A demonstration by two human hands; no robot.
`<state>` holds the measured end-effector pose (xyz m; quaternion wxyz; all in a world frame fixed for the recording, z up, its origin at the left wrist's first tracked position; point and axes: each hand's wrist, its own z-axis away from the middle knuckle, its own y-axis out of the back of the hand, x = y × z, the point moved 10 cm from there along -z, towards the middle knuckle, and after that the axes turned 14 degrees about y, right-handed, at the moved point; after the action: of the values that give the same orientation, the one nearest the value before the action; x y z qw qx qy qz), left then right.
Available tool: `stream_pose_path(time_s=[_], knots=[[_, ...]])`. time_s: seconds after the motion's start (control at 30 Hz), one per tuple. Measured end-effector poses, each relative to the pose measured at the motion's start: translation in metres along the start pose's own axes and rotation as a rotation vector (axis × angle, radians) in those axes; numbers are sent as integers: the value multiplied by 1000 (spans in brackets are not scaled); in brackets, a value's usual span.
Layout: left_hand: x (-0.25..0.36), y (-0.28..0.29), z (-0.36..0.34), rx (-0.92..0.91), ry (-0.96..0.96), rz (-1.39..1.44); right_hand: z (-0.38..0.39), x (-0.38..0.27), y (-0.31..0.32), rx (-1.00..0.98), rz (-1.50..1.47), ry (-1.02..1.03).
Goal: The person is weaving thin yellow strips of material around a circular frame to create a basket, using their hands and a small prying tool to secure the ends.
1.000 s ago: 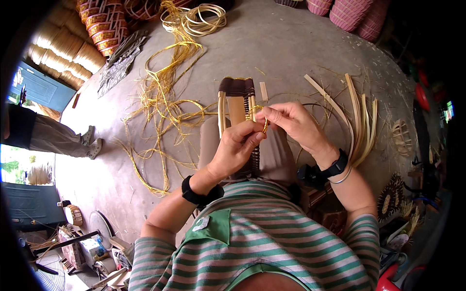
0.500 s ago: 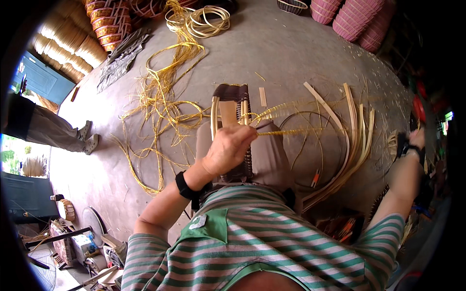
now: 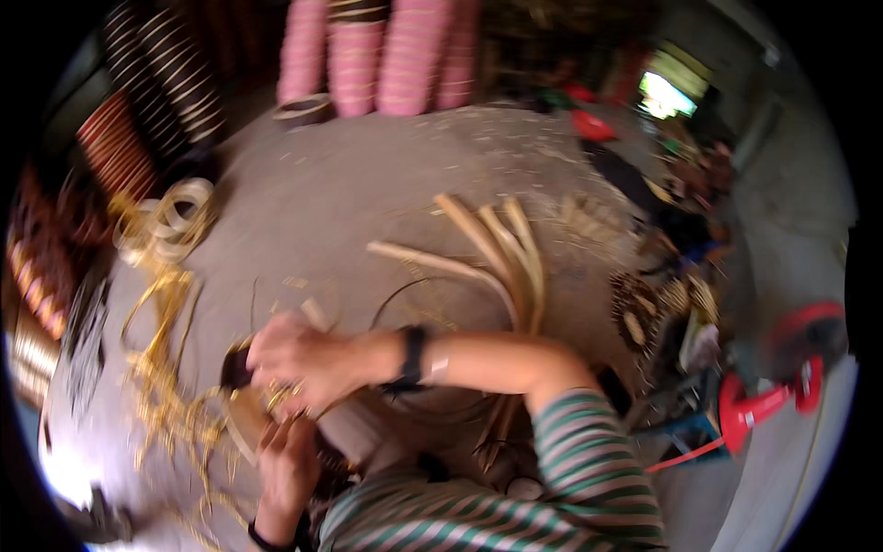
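Note:
Motion blurs the view. My left hand (image 3: 287, 460), fingers bent closed, pinches at yellow cord (image 3: 280, 397) beside a dark-and-tan woven frame (image 3: 241, 414) on my lap. My right hand (image 3: 303, 363) is just above it, reaching over the frame among the cord; its fingers are smeared, so what they hold is unclear. Tangled yellow cord (image 3: 166, 350) lies on the floor to the left. Pale flat strips (image 3: 497, 239) fan out on the floor beyond my right forearm, near a thin dark hoop.
Pink stacked baskets (image 3: 414, 55) and dark stacks (image 3: 175, 74) stand at the back, with a small dark basket (image 3: 303, 110). Pale coils (image 3: 179, 221) lie left. Red equipment (image 3: 740, 414) and assorted clutter (image 3: 681, 212) line the right beside a wall (image 3: 782, 230).
My right hand, stretched far out to the right half a second ago with cord trailing from the frame, is back at the frame above my left hand. The view has swung rightward.

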<state>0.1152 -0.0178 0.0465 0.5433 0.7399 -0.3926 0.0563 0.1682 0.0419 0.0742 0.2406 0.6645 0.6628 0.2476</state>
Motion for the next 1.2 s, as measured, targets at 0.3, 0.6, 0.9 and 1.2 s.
stream_pose_path(time_s=[0.3, 0.6, 0.9, 1.2], knots=[[5, -13, -6, -37, -8, 40, 48, 22, -58, -425, -101, -134], [-26, -19, 0, -187, 171, -86, 100, 132, 123, 205, 433, -349], [-6, -2, -5, 19, -37, 9, 417, 56, 441, 370, 1301, -1654], [-7, -7, 9, 63, -81, -79, 52, 67, 91, -39, 236, -346]])
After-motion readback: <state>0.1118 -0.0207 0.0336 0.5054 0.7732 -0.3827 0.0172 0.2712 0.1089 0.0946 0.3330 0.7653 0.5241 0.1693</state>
